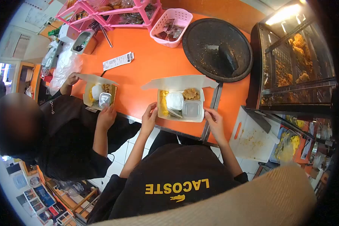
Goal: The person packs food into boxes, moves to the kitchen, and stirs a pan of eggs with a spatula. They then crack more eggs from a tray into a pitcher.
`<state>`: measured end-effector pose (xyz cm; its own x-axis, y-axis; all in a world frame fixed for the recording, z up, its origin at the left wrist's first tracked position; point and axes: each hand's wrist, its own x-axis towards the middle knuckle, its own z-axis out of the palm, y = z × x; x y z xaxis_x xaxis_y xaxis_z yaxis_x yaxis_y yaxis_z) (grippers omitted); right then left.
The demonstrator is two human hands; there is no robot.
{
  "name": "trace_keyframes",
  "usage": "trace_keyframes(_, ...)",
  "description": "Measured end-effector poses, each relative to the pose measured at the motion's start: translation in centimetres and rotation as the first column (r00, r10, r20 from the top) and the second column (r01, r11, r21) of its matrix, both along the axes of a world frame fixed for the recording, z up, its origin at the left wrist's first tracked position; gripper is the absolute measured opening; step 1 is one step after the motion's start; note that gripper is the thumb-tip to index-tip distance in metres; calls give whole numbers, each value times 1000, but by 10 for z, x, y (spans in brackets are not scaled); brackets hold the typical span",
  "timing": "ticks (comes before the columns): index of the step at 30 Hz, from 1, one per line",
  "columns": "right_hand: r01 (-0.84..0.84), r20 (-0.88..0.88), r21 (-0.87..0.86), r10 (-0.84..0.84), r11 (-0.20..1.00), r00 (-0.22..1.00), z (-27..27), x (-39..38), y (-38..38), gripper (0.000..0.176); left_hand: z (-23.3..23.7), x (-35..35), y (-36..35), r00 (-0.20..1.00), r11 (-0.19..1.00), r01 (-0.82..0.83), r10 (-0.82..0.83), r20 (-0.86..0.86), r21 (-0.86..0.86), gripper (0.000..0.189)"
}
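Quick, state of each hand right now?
Left hand: touching the left side of the food box; grip unclear.
Right hand: at the food box's right side; grip unclear.

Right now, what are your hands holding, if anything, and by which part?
The open food box, held by its sides: left hand on the left, right hand on the right, near the front corner.

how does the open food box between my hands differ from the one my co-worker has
Your food box looks larger in this view than the co-worker's food box. Your left hand and right hand flank yours; the co-worker's hands are at roughly opposite corners of theirs. Your box's plastic cup looks dull grey; the cup in theirs glints brightly. Both boxes are open, with a white lump, yellow food and a fried piece.
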<state>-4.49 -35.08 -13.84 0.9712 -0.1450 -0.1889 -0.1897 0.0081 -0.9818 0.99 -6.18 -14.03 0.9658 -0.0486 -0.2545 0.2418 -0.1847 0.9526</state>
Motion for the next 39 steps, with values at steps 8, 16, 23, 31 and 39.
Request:
trace_keyframes(8, -12, -2, 40, 12, 999, 1000, -3, 27, 2, 18, 12, 2, -3, 987, 995, -93, 89, -133, -24, 33)
trace_keyframes(16, 49, -86, -67, -55, 997, 995, -21, 60, 1, 25, 26, -4, -15, 980, 943, -181, 147, 137, 278, 36)
trace_keyframes(23, 23, -113, -32, -26, 999, 993, -19, 58, -9, 32, 76, 14, -29, 656, 599, 207, -672, 344, 774, 23)
trace_keyframes(31, -52, -59, -162, 43, 985, 997, -8, 59, -11, 30, 61, 35, -70, 878, 606, 38, -400, 263, 795, 12)
trace_keyframes(39, 65, -41, -175, -73, 982, 997, -12, 53, 3, 46, 41, 24, -67, 778, 521, -103, -489, 395, 847, 22)
